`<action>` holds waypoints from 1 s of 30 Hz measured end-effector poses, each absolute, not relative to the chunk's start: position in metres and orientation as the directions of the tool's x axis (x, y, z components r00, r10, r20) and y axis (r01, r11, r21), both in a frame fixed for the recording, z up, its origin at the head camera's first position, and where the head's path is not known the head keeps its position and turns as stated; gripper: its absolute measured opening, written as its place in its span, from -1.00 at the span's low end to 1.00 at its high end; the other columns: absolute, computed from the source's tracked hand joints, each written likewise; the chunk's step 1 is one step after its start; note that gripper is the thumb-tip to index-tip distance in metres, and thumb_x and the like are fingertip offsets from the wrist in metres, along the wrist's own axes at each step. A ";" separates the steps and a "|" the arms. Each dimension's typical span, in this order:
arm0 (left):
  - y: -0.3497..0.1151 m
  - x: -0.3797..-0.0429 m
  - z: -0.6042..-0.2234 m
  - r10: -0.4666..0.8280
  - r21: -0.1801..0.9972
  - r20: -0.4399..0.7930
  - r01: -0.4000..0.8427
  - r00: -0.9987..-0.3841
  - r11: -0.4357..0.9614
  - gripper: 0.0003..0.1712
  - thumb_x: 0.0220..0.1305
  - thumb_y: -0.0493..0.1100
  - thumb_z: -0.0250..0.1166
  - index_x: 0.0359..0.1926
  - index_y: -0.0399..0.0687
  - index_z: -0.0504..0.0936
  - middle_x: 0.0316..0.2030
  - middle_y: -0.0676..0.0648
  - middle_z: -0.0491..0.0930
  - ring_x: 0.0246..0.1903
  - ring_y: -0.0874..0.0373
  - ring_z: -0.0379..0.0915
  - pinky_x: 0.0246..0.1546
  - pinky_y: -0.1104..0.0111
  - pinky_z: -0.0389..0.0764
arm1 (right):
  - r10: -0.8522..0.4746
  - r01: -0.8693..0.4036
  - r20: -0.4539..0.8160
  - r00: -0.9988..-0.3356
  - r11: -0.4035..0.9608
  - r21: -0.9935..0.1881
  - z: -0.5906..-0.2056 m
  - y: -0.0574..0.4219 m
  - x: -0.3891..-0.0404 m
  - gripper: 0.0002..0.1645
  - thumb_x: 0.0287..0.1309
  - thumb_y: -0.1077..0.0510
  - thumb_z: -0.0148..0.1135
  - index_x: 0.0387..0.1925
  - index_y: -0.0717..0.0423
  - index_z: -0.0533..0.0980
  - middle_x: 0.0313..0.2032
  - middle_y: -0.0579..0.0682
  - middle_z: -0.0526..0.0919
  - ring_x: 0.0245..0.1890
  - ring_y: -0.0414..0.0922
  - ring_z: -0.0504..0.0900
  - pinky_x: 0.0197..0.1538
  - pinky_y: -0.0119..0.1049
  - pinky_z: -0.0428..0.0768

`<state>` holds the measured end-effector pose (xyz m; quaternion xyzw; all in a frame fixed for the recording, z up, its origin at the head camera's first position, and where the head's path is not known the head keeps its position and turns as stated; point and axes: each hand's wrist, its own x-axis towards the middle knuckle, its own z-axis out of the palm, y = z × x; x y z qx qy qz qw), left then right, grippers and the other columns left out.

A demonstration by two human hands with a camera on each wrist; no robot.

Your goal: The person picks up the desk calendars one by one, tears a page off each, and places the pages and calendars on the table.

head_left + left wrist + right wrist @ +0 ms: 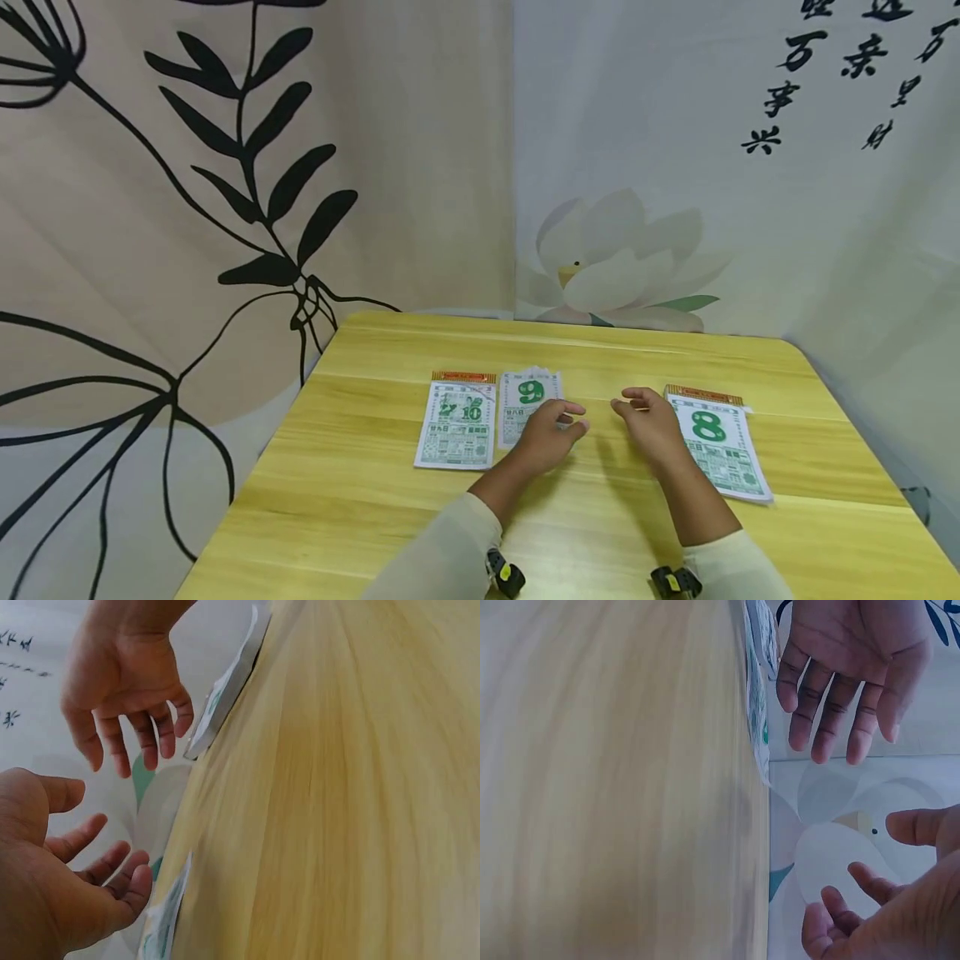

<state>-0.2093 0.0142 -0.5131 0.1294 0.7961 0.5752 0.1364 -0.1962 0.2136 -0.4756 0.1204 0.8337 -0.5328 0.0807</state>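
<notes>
My left hand [550, 433] hovers over the lower right part of some thin calendar sheets [525, 400] printed with a green 9. Its fingers are loosely bent and hold nothing. Facing it across a gap, my right hand [651, 423] is also raised above the table with relaxed fingers around empty air. The right hand is nearest to a tear-off calendar [723, 450] showing a green 8, whose left edge it partly covers in the head view. Left of the sheets lies another tear-off calendar [457, 425] marked 10. In the left wrist view both palms face inward, the left hand [60, 870] below.
All the paper lies on a yellow wood-grain table [360, 517]. Behind it hangs a pale curtain [435, 167] with dark plant prints, a lotus and black characters. Each wrist wears a small black camera strap [506, 573].
</notes>
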 end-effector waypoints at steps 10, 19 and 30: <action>0.040 -0.202 -0.512 0.409 0.946 -0.132 0.009 -0.903 0.325 -0.53 0.64 0.05 0.28 0.40 -0.02 0.60 0.47 -0.07 0.44 0.44 -0.12 0.47 0.29 -0.06 0.68 | 0.156 0.269 -0.219 -0.963 0.534 -0.802 -0.470 0.241 -0.195 -0.20 0.68 -0.11 0.07 0.64 0.28 0.19 0.60 0.52 0.10 0.58 0.57 0.13 0.50 0.50 0.36; 0.068 -0.193 -0.512 0.491 0.940 -0.187 -0.010 -0.851 0.341 -0.42 0.63 0.13 0.28 0.52 0.10 0.51 0.55 -0.02 0.38 0.48 -0.10 0.47 0.37 -0.05 0.64 | 0.177 0.309 -0.254 -0.951 0.600 -0.738 -0.465 0.275 -0.197 -0.05 0.67 -0.22 0.02 0.70 0.29 0.03 0.62 0.60 -0.03 0.56 0.69 -0.13 0.41 0.69 0.23; 0.103 -0.190 -0.511 0.558 0.952 -0.245 -0.087 -0.793 0.294 -0.43 0.63 0.05 0.29 0.54 0.08 0.50 0.48 -0.17 0.54 0.50 -0.11 0.47 0.41 -0.05 0.61 | 0.226 0.421 -0.356 -0.907 0.477 -0.771 -0.460 0.309 -0.194 0.05 0.66 -0.30 -0.08 0.70 0.41 -0.07 0.65 0.60 -0.13 0.51 0.56 0.21 0.44 0.43 0.44</action>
